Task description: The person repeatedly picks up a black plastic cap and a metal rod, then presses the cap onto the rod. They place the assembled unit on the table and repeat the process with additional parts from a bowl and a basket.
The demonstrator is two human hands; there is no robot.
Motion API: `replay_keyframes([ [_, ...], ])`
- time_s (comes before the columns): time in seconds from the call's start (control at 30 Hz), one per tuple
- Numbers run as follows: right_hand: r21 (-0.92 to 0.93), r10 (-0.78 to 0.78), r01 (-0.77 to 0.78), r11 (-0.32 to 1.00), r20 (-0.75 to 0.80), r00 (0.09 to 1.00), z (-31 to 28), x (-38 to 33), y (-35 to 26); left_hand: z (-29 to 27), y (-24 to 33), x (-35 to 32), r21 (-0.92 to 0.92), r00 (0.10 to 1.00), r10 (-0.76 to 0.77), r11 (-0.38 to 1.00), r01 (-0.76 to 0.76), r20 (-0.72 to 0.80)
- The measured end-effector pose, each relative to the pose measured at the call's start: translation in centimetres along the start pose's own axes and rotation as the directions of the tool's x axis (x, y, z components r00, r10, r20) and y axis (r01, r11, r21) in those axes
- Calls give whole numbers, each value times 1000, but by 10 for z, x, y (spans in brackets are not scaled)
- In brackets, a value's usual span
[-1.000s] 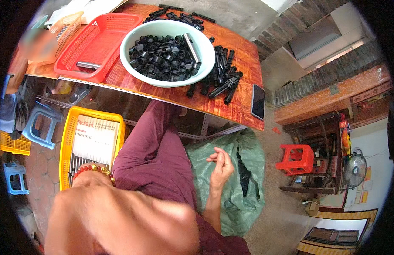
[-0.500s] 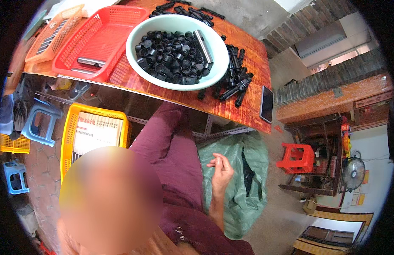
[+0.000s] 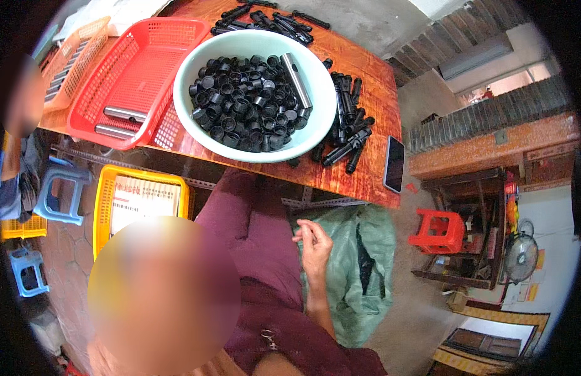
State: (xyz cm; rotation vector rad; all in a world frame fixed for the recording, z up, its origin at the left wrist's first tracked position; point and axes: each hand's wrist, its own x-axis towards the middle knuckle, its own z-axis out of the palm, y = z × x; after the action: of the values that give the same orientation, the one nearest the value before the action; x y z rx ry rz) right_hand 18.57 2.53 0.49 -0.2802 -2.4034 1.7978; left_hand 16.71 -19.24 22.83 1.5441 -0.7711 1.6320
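Note:
My right hand (image 3: 314,248) is held over the edge of a green plastic sack (image 3: 347,276), beside my maroon-clad legs. Its fingers are loosely bent and a little apart, and I see nothing in them. A blurred patch covers the lower left, over skin that may be my left arm; the left hand's fingers cannot be made out. Ahead on the table, a pale green basin (image 3: 322,125) holds many small black caps (image 3: 240,100) and a metal tube (image 3: 295,80). Beside it lie black ribbed tubular parts (image 3: 347,141) and a red basket (image 3: 143,69) with metal tubes (image 3: 115,130).
A phone (image 3: 394,164) rests at the wooden table's (image 3: 290,178) right corner. An orange basket (image 3: 74,59) of rods stands far left, near another person. Below are a yellow crate (image 3: 105,207) with a printed sheet, blue stools (image 3: 62,188), a red stool (image 3: 438,230) and a fan (image 3: 521,254).
The table and its things sit lower in the picture as the view shifts. My right hand has moved slightly left. Another person has come into view at the left edge.

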Motion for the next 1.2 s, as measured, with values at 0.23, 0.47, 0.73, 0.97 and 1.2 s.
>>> replay_keyframes([
  [0.23,7,-114,114,993,-30,993,-16,41,-37,-19,63,-15,571,984,-176,807,152,-14],
  [0.47,-229,-530,540,810,108,841,7,158,-134,-6,48,-106,465,564,118,713,524,-817],
  [0.73,-768,-257,495,405,424,868,76,261,-102,-28,12,-154,196,207,79,749,634,-975],
  [0.97,-636,-347,468,614,315,883,54,252,-105,-43,64,-130,314,129,325,619,720,-937],
  [1.2,-364,-463,621,694,436,772,58,110,-153,-84,77,-125,549,30,713,512,661,-701],
])
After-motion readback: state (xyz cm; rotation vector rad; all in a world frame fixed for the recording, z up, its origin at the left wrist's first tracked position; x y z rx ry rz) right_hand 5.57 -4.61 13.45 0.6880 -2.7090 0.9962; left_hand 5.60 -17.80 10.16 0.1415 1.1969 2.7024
